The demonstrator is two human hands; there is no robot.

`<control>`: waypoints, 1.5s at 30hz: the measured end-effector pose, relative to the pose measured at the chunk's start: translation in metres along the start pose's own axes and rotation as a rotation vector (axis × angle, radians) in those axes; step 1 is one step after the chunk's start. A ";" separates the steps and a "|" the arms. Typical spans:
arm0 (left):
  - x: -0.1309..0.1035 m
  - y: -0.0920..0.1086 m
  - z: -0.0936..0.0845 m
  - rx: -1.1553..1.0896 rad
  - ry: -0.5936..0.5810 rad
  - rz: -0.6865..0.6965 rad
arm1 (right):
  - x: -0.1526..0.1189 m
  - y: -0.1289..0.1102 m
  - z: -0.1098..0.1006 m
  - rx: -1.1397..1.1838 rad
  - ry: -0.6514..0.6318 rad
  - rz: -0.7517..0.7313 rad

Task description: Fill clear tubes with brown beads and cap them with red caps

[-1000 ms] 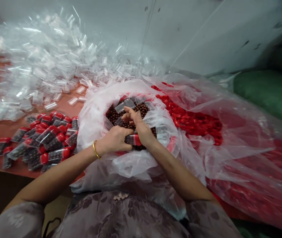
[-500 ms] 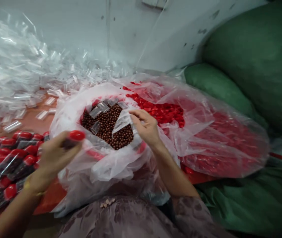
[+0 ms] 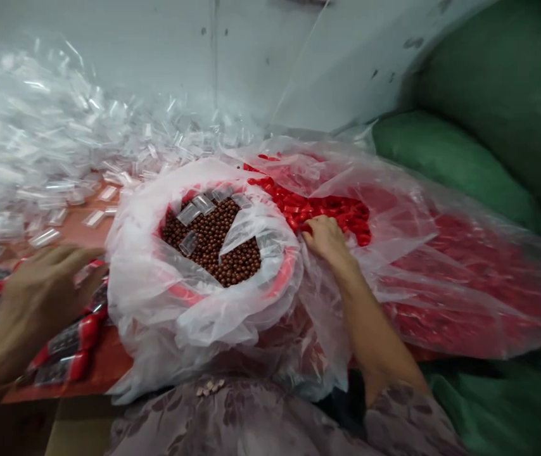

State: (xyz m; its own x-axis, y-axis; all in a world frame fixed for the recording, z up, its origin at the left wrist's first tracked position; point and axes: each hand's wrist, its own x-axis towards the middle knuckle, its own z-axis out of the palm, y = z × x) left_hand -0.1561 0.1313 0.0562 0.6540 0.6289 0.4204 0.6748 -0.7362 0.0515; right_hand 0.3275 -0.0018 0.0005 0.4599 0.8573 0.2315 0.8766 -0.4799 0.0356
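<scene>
My left hand (image 3: 45, 297) lies palm down over a pile of red-capped clear containers (image 3: 73, 345) filled with dark beads. Its fingers are stretched out, somewhat blurred, with some of the pile hidden beneath. My right hand (image 3: 326, 239) is at the near edge of the loose red caps (image 3: 341, 212), fingers curled and close together; whatever is between the fingertips cannot be made out. Between my hands stands a plastic-lined red-rimmed tub (image 3: 282, 275) of round brown beads (image 3: 208, 237). A few clear empty containers (image 3: 203, 203) lie on the beads.
A large heap of clear empty containers (image 3: 28, 145) covers the back left of the orange-red tabletop (image 3: 78, 228). A clear bag (image 3: 479, 291) with more red caps spreads to the right. Green sacks (image 3: 441, 158) stand behind it, near the pale wall (image 3: 156, 50).
My left hand has gone left and down to the pile and no longer shows the red-capped container it held. My right hand has left the tub's plastic liner and moved right to the caps.
</scene>
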 end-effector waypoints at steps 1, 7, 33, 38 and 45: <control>0.010 0.009 0.003 0.071 0.005 0.077 | 0.002 0.001 0.000 0.038 0.039 0.002; 0.079 0.056 0.025 0.093 -0.264 0.348 | -0.008 -0.022 -0.031 0.632 0.512 0.075; 0.150 0.099 0.089 -0.081 -0.831 -0.111 | -0.043 -0.142 -0.020 1.480 0.011 0.023; 0.156 0.104 0.110 -0.503 -0.654 -0.245 | -0.043 -0.140 -0.020 1.472 0.026 0.033; 0.140 0.101 0.104 -1.350 -0.420 -0.404 | -0.037 -0.142 -0.020 1.422 0.174 0.184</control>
State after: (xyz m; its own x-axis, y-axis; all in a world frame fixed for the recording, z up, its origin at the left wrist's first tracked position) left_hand 0.0391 0.1711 0.0256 0.7109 0.6956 -0.1039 0.1617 -0.0179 0.9867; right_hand 0.1831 0.0310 0.0063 0.6478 0.7218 0.2435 0.2514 0.0991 -0.9628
